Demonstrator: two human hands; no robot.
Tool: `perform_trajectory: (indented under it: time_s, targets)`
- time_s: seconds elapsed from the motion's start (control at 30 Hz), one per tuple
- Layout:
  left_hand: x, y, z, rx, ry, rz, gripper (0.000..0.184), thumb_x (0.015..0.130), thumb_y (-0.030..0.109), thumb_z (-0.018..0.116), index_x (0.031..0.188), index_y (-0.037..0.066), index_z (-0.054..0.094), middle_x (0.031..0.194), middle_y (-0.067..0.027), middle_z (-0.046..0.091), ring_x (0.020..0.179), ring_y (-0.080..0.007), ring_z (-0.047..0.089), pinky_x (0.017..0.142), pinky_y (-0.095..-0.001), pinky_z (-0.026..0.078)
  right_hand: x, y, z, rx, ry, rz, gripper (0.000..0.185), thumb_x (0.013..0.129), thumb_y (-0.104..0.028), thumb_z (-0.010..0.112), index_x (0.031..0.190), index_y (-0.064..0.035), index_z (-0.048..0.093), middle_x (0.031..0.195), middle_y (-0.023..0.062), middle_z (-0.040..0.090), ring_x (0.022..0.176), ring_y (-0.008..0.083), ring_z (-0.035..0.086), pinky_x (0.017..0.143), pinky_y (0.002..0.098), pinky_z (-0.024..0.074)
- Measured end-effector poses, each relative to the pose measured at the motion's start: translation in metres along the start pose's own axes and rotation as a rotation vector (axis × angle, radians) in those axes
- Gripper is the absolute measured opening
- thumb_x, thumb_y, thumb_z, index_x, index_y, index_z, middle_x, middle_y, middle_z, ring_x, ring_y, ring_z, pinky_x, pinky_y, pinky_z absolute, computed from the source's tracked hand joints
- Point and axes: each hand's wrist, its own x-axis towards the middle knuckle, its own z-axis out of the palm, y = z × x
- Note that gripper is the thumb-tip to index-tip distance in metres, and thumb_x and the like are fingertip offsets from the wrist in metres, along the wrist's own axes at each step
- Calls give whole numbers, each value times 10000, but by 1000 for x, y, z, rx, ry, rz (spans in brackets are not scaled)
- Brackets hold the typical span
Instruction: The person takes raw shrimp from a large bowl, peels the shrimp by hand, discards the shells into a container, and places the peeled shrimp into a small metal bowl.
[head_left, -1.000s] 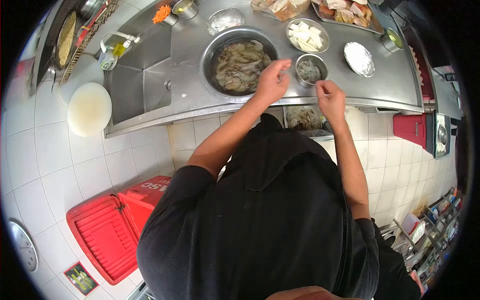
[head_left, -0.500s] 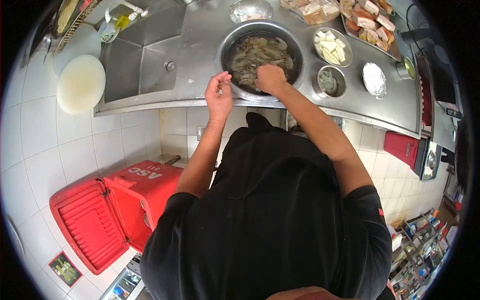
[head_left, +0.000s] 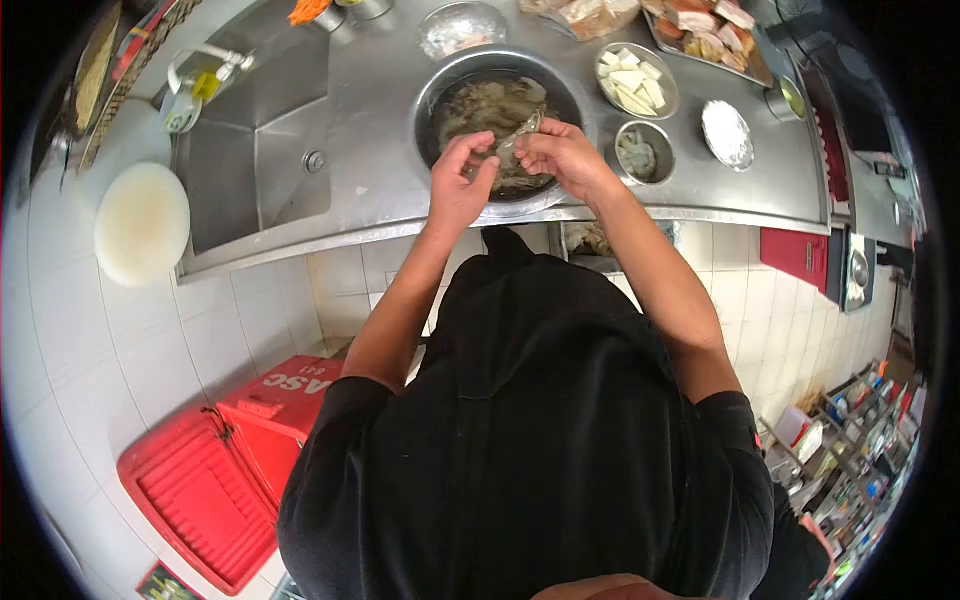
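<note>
My right hand (head_left: 565, 158) pinches a raw shrimp (head_left: 517, 138) just above a large metal basin (head_left: 420, 125). Facing it, my left hand (head_left: 463, 183) has its thumb and fingers apart, close to the shrimp's left side; whether they touch it I cannot tell. More shrimp (head_left: 490, 103) lie in dark water in the basin, partly hidden by both hands. To the right of the basin is a small metal pot (head_left: 664, 168) with pale shrimp pieces (head_left: 634, 154) in it.
A bowl (head_left: 672, 100) of pale cut chunks, a foil-like dish (head_left: 727, 135) and a tray (head_left: 755, 76) of meat pieces stand to the right. A metal bowl (head_left: 430, 45) sits behind the basin. At left are a sink (head_left: 265, 165) and a round white board (head_left: 142, 225).
My right hand has come up out of the basin with a shrimp. My left hand has moved in towards it, its fingers spreading. The view has shifted slightly.
</note>
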Motion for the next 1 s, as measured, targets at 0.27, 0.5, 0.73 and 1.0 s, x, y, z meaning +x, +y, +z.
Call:
perform_trajectory:
  time_s: [0.27, 0.5, 0.73, 1.0]
  targets:
    - [5, 5, 45, -108, -106, -87, 262, 875, -10, 671, 1134, 29, 681, 894, -29, 686, 741, -79, 581, 686, -243, 488, -48, -4, -52, -582, 337, -394, 461, 807, -134, 777, 1222, 7, 633, 993, 101, 721, 838, 224, 674, 795, 359, 541]
    - [-6, 50, 102, -54, -327, 20, 306, 892, 21, 657, 1196, 48, 634, 927, -76, 683, 784, -114, 622, 704, -282, 521, -121, -42, -56, -1174, 231, -693, 415, 790, -103, 749, 1184, -7, 659, 966, 162, 702, 802, 287, 664, 731, 389, 521]
    - [-20, 62, 152, -48, -496, 3, 309, 895, 18, 634, 1191, 50, 552, 843, -71, 662, 709, -139, 617, 656, -300, 508, -164, -18, -105, -1047, 294, -409, 250, 888, -159, 706, 1055, 26, 682, 816, 211, 662, 611, 318, 578, 590, 371, 457]
    - [-45, 57, 191, -167, -633, -128, 273, 906, -10, 603, 1152, 40, 498, 816, -48, 616, 729, -109, 579, 651, -284, 466, -202, 21, -145, -1098, 412, -462, 182, 895, -164, 702, 924, 14, 680, 750, 186, 637, 649, 355, 558, 627, 401, 450]
